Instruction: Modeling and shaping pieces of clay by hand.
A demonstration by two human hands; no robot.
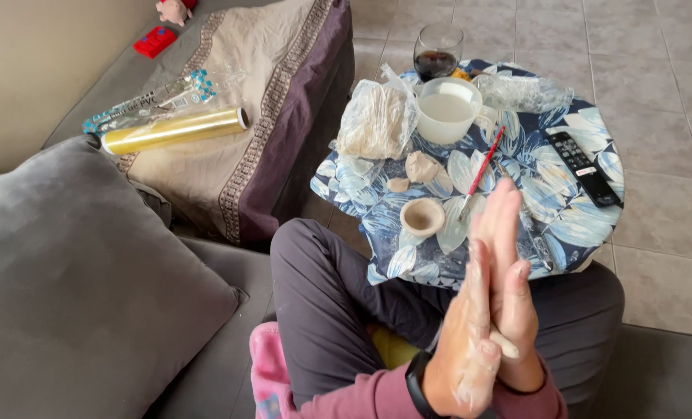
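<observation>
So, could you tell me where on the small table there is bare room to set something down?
The widest bare cloth lies on the near right, between the brush, the remote and the pressed hands. A smaller patch lies at the near left edge, beside the clay pot. The far side is crowded: clay bag, mug, glass, crumpled wrap.
</observation>
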